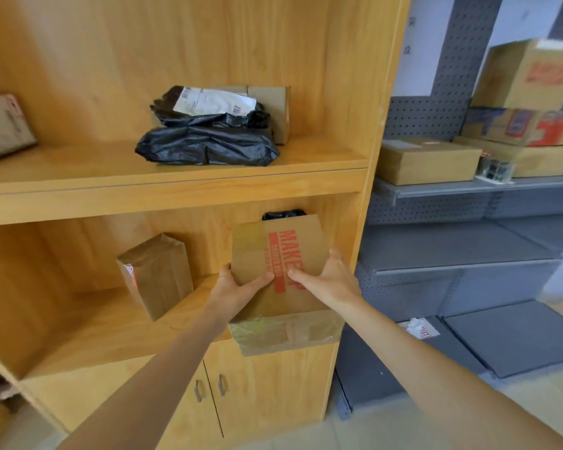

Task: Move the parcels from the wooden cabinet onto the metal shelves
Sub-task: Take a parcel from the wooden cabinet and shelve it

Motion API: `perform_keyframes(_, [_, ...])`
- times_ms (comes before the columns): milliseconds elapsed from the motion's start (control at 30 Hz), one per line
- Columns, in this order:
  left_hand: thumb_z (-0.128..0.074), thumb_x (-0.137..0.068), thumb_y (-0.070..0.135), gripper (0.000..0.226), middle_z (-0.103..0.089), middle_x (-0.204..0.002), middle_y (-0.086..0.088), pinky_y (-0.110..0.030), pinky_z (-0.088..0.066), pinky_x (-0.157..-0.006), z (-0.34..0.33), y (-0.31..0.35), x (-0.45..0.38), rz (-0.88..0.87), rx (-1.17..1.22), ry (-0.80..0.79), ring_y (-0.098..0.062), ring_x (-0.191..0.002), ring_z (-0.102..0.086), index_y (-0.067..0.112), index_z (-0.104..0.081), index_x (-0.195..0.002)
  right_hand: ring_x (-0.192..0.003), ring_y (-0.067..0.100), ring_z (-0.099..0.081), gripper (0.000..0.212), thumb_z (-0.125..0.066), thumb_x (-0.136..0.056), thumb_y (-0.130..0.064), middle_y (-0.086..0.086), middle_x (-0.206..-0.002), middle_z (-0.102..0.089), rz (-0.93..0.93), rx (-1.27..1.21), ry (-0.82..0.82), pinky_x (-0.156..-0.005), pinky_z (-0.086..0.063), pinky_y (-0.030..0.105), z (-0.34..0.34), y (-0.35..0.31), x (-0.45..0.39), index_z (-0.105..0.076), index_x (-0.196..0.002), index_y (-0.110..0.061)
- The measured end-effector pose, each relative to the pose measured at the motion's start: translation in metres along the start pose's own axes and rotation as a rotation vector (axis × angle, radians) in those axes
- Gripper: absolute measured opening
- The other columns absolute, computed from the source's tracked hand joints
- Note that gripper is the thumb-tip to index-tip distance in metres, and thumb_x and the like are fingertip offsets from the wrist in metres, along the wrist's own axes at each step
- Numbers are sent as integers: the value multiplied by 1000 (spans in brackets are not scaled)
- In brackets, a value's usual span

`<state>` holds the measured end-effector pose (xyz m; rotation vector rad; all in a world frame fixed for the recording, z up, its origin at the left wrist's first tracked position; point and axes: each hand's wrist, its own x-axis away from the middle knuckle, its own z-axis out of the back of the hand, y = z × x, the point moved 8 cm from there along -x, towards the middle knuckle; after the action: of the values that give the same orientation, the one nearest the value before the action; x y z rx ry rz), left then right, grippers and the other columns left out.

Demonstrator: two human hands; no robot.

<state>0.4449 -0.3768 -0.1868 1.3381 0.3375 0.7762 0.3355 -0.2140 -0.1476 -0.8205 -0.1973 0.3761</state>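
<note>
While the wooden cabinet (pixel 176 203) is still carrying several parcels, the person is working at its lower open shelf, and going from the left there is a taped brown parcel (pixel 4 126) lying at the far left of the upper shelf, then a small upright brown box (pixel 158 274) standing on the lower shelf, then black plastic bags (pixel 207 138) with a white label sitting stacked on the upper shelf in front of another brown box. Just right of the upright box, the left hand (pixel 238 287) is clasping the left edge of the cardboard box (pixel 280 274) printed in red, thumb lying across its top face, while the right hand (pixel 329 279) is gripping the right edge the same way, so both hands are closed on the one box. The box is tilting with its near end hanging out past the shelf edge, a black bag showing behind its far end. It is looking stiff, flat-sided and probably light, though the glossy tape wrapping its near end is likely to be slippery, so holding the bare cardboard sides, as now, is seeming the safer grip. Further right, the grey metal shelves (pixel 452 261) are standing beside the cabinet, the upper tier already bearing stacked cartons (pixel 520 108) and the tiers below offering bare room
</note>
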Motion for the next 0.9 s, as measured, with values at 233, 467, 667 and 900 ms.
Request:
perform_keyframes(233, [-82, -68, 40, 90, -54, -126, -1, -33, -46, -84, 36, 46, 84, -80, 114, -48, -20, -106, -55, 17, -33, -139, -121, 16, -47, 69, -60, -88, -51, -3, -136, -45, 135, -144, 38, -88, -39, 29, 70, -58, 93, -36, -144, -19])
perform_keyframes(467, [-81, -43, 58, 113, -58, -124, -3, -46, -50, -93, 66, 69, 130, -68, 221, -119, -26, -107, -60, 24, -36, -141, -119, 11, -48, 38, -42, -103, -16, 1, -144, -47, 234, -345, -73, -81, -43, 17, 119, -97, 137, -48, -140, -19])
perform_keyframes(667, [-74, -65, 49, 92, -61, -119, -4, -38, -53, -70, 66, 88, 155, -94, 298, -162, -24, -99, -64, 23, -33, -143, -141, 19, -28, 68, -63, -90, -38, -3, -154, -28, 213, -395, -39, -101, -30, 30, 148, -99, 157, -29, -149, -29])
perform_keyframes(900, [-65, -82, 42, 78, -61, -107, -1, -36, -51, -69, 26, 104, 178, -132, 362, -199, -21, -94, -63, 23, -26, -147, -108, 22, -64, 92, -79, -55, -64, -3, -117, -63, -64, -631, -256, -94, -51, 48, 163, -51, 167, -42, -130, -27])
